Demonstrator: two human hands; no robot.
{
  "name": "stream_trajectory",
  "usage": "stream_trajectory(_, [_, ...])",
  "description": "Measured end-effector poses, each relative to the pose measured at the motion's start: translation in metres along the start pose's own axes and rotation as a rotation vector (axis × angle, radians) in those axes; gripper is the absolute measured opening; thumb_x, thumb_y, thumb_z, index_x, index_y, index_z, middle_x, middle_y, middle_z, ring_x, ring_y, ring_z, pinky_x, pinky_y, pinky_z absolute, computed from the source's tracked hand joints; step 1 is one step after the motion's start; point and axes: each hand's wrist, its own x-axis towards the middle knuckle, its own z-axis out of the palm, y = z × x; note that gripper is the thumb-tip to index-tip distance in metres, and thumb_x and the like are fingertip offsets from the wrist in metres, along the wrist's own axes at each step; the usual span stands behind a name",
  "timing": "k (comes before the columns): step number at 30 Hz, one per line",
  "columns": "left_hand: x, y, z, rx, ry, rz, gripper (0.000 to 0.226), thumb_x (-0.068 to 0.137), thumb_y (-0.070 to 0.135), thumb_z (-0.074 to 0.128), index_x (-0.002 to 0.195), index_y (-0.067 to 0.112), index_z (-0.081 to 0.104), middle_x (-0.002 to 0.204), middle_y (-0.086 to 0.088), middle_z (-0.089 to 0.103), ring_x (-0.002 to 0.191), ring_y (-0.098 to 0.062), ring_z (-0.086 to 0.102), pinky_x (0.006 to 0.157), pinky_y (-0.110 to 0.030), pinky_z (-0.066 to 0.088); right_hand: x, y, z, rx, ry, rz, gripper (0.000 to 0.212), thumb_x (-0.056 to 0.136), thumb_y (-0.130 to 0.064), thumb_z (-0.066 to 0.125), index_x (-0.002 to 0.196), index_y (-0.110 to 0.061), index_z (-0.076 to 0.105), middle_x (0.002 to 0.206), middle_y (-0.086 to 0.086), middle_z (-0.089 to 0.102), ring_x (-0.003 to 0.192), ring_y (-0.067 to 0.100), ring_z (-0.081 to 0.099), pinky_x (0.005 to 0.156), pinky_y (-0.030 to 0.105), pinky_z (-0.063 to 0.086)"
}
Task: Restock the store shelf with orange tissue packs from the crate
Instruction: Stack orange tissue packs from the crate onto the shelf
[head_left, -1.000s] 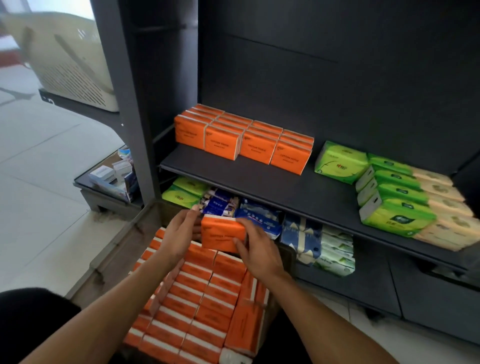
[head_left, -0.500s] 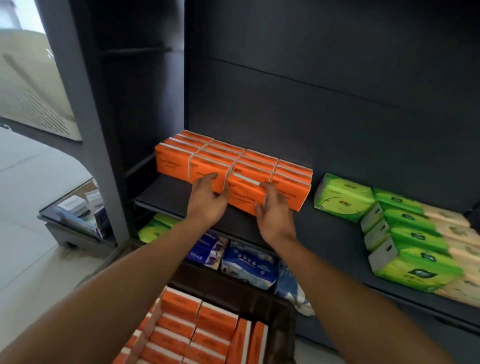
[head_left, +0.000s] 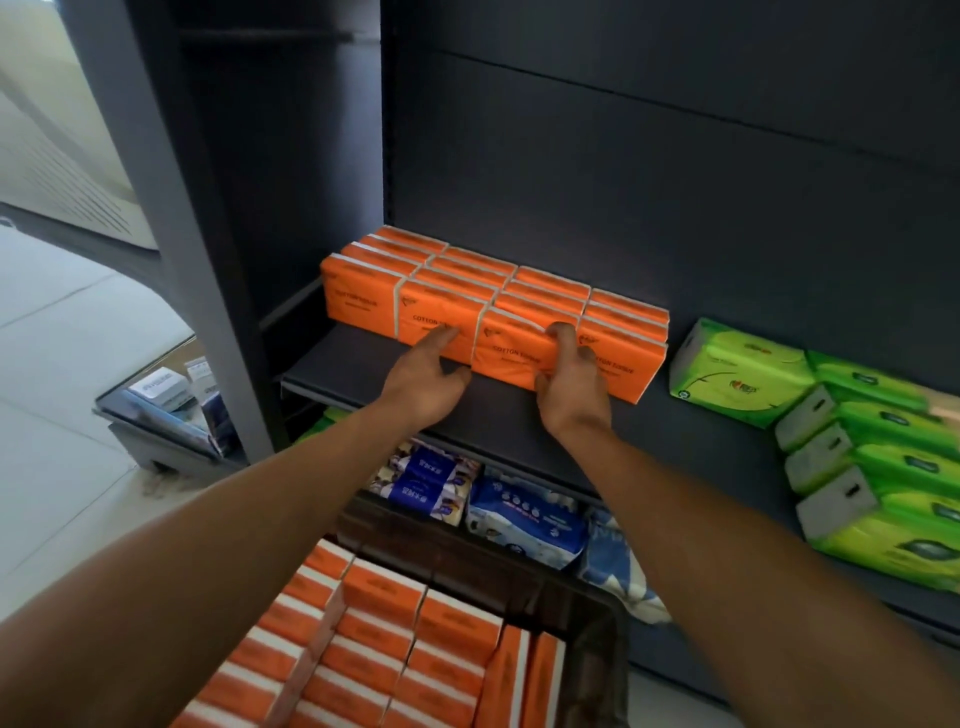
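Observation:
Several orange tissue packs (head_left: 358, 301) stand in rows at the left of the dark shelf (head_left: 358, 371). My right hand (head_left: 571, 382) grips the front orange pack (head_left: 506, 345) of the third column, fingers curled over its top edge and thumb under its front. This pack stands on the shelf against the row. My left hand (head_left: 423, 376) is beside it with straight fingers touching the front of the neighbouring pack (head_left: 436, 319). Below, the dark crate (head_left: 597, 654) holds several more orange packs (head_left: 384, 634).
Green tissue packs (head_left: 737, 371) fill the shelf's right side. Blue tissue packs (head_left: 524, 517) lie on the lower shelf behind the crate. A grey upright post (head_left: 171, 234) bounds the shelf on the left, with a low stand of small boxes (head_left: 161, 389) beyond it.
Both hands lifted one orange pack out of the crate up to the shelf and set it in the front row. My left hand has let go and now only touches the neighbouring pack.

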Motion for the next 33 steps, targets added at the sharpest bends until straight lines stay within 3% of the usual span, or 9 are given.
stream_trajectory(3, [-0.001, -0.003, -0.003, -0.020, -0.005, 0.002, 0.063, 0.096, 0.028, 0.056, 0.153, 0.029, 0.030, 0.159, 0.007, 0.029, 0.144, -0.018, 0.032, 0.118, -0.033, 0.029, -0.001, -0.003, 0.000, -0.014, -0.012, 0.028, 0.051, 0.097, -0.014, 0.053, 0.140, -0.033, 0.031, 0.117, 0.015, 0.053, 0.096, 0.034, 0.059, 0.073, 0.039, 0.049])
stream_trajectory(6, [-0.008, -0.005, -0.008, -0.039, -0.001, -0.022, 0.062, 0.096, 0.030, 0.057, 0.153, 0.028, 0.032, 0.156, 0.004, 0.035, 0.142, -0.018, 0.035, 0.116, -0.032, 0.031, -0.008, -0.009, -0.004, 0.008, -0.040, 0.071, 0.073, 0.096, -0.013, 0.057, 0.149, -0.040, 0.016, 0.117, 0.016, 0.052, 0.095, 0.032, 0.059, 0.074, 0.036, 0.048])
stream_trajectory(10, [-0.037, -0.010, -0.018, -0.047, 0.040, -0.018, 0.052, 0.096, 0.026, 0.059, 0.145, 0.023, 0.044, 0.146, -0.001, 0.047, 0.135, -0.017, 0.044, 0.106, -0.029, 0.039, -0.037, -0.021, -0.015, 0.070, -0.072, 0.119, 0.095, 0.092, -0.017, 0.067, 0.154, -0.039, -0.001, 0.136, 0.016, 0.039, 0.106, 0.034, 0.058, 0.081, 0.037, 0.047])
stream_trajectory(15, [-0.112, -0.034, -0.034, -0.069, 0.190, 0.079, 0.026, 0.093, 0.010, 0.061, 0.118, 0.014, 0.065, 0.107, 0.001, 0.066, 0.098, -0.012, 0.062, 0.077, -0.007, 0.041, -0.097, -0.029, -0.015, 0.104, 0.016, 0.084, 0.063, 0.091, -0.026, 0.068, 0.142, -0.021, 0.031, 0.137, 0.010, 0.040, 0.101, 0.030, 0.059, 0.080, 0.040, 0.051])
stream_trajectory(18, [-0.157, -0.070, -0.036, -0.038, 0.223, 0.028, 0.018, 0.090, 0.009, 0.062, 0.105, 0.014, 0.069, 0.096, 0.002, 0.069, 0.088, -0.015, 0.065, 0.080, -0.020, 0.048, -0.143, -0.030, 0.001, 0.140, 0.044, 0.003, 0.029, 0.091, -0.028, 0.066, 0.114, -0.014, 0.055, 0.112, 0.009, 0.056, 0.094, 0.027, 0.061, 0.077, 0.039, 0.052])
stream_trajectory(21, [-0.198, -0.120, -0.036, 0.065, 0.169, -0.195, 0.015, 0.085, 0.021, 0.062, 0.098, 0.023, 0.067, 0.089, 0.003, 0.069, 0.086, -0.022, 0.068, 0.077, -0.032, 0.054, -0.196, -0.029, 0.019, 0.162, -0.042, 0.039, 0.014, 0.090, -0.030, 0.065, 0.090, -0.016, 0.062, 0.082, 0.001, 0.063, 0.077, 0.021, 0.063, 0.068, 0.035, 0.052])
stream_trajectory(24, [-0.228, -0.160, -0.030, 0.349, 0.014, -0.418, 0.041, 0.078, 0.032, 0.065, 0.117, 0.019, 0.063, 0.118, -0.008, 0.064, 0.109, -0.029, 0.061, 0.089, -0.037, 0.051, -0.252, -0.025, 0.042, 0.174, -0.189, 0.145, 0.011, 0.086, -0.033, 0.066, 0.082, -0.024, 0.060, 0.075, -0.002, 0.066, 0.075, 0.020, 0.066, 0.070, 0.035, 0.054])
stream_trajectory(27, [-0.251, -0.179, -0.020, 0.445, -0.080, -0.591, 0.075, 0.075, 0.042, 0.076, 0.137, 0.015, 0.044, 0.137, -0.017, 0.044, 0.126, -0.037, 0.045, 0.104, -0.048, 0.044, -0.303, -0.015, 0.064, 0.173, -0.324, 0.211, 0.011, 0.084, -0.034, 0.066, 0.080, -0.025, 0.061, 0.078, -0.001, 0.070, 0.078, 0.021, 0.067, 0.072, 0.035, 0.055])
stream_trajectory(33, [-0.270, -0.225, -0.018, 0.546, -0.135, -0.629, 0.096, 0.066, 0.040, 0.083, 0.143, 0.013, 0.031, 0.138, -0.019, 0.047, 0.125, -0.038, 0.048, 0.104, -0.048, 0.044, -0.350, -0.003, 0.078, 0.141, -0.518, 0.204, 0.009, 0.083, -0.022, 0.066, 0.077, -0.025, 0.060, 0.072, -0.007, 0.062, 0.072, 0.013, 0.060, 0.067, 0.027, 0.048])
